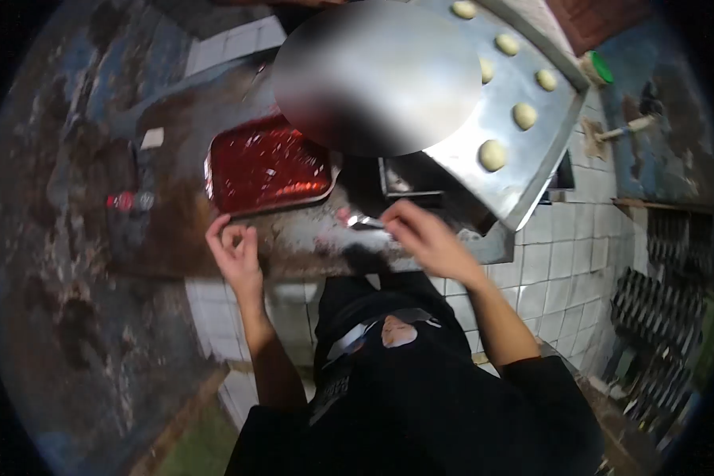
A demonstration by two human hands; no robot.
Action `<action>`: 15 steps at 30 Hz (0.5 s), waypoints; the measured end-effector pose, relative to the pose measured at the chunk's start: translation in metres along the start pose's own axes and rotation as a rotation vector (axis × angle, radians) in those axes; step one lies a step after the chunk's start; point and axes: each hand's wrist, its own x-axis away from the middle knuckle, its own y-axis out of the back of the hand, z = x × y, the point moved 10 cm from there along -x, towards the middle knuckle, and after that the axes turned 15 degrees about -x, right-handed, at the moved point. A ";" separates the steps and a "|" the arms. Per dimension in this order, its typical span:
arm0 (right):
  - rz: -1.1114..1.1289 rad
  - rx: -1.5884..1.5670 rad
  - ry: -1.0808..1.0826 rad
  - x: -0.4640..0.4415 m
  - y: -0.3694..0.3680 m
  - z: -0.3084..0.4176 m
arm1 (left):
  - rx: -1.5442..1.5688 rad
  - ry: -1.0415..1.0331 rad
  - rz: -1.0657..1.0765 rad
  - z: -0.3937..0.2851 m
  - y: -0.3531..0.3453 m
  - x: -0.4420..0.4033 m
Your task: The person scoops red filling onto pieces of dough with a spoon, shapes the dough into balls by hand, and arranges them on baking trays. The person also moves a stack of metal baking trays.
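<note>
A rectangular metal pan (271, 168) filled with glossy red, jelly-like stuff sits on the worn work table. My left hand (236, 252) is at the pan's near left corner, fingers loosely bent and apart, with nothing seen in them. Whether a fingertip touches the rim, I cannot tell. To the right of the pan, my right hand (427, 239) pinches a small shiny spoon-like utensil (363, 222), blurred, with a reddish tip pointing left. It is held above the front of the table.
A large metal tray (484, 190) with several pale dough balls (493, 155) lies at the upper right. Under it is a dark metal tin (411, 176). A red-labelled bottle (131, 201) and a white square (153, 138) are at the left. A blurred oval hides the top middle.
</note>
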 end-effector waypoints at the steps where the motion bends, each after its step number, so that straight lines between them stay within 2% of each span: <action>1: 0.023 0.053 -0.014 -0.012 -0.029 -0.056 | -0.030 0.012 -0.020 -0.002 0.005 0.006; 2: 0.016 0.027 -0.071 -0.026 -0.050 -0.123 | -0.049 0.014 -0.043 -0.006 0.006 0.010; 3: -0.026 0.064 -0.132 -0.041 -0.065 -0.222 | -0.059 0.012 -0.064 -0.011 0.007 0.012; 4: -0.017 0.062 -0.131 -0.042 -0.071 -0.249 | -0.064 0.014 -0.071 -0.014 0.009 0.017; 6: 0.039 0.516 -0.153 -0.042 -0.074 -0.274 | -0.087 0.042 -0.063 -0.017 0.009 0.027; 7: 0.035 0.517 -0.158 -0.037 -0.071 -0.264 | -0.084 0.043 -0.057 -0.018 0.009 0.031; 9: -0.046 0.580 0.261 -0.016 -0.055 -0.157 | -0.085 0.065 -0.070 -0.016 0.010 0.042; 11: 0.192 0.298 0.166 -0.005 -0.034 -0.081 | -0.070 0.104 -0.056 0.005 0.007 0.050; 13: 0.215 0.084 0.058 0.002 0.013 -0.014 | -0.073 0.124 -0.044 0.007 -0.005 0.054; 14: 0.023 0.241 0.308 0.004 0.051 0.021 | -0.061 0.119 -0.030 0.007 -0.015 0.053; 15: -0.181 0.354 0.252 0.008 0.093 0.038 | -0.041 0.110 0.006 0.007 -0.028 0.053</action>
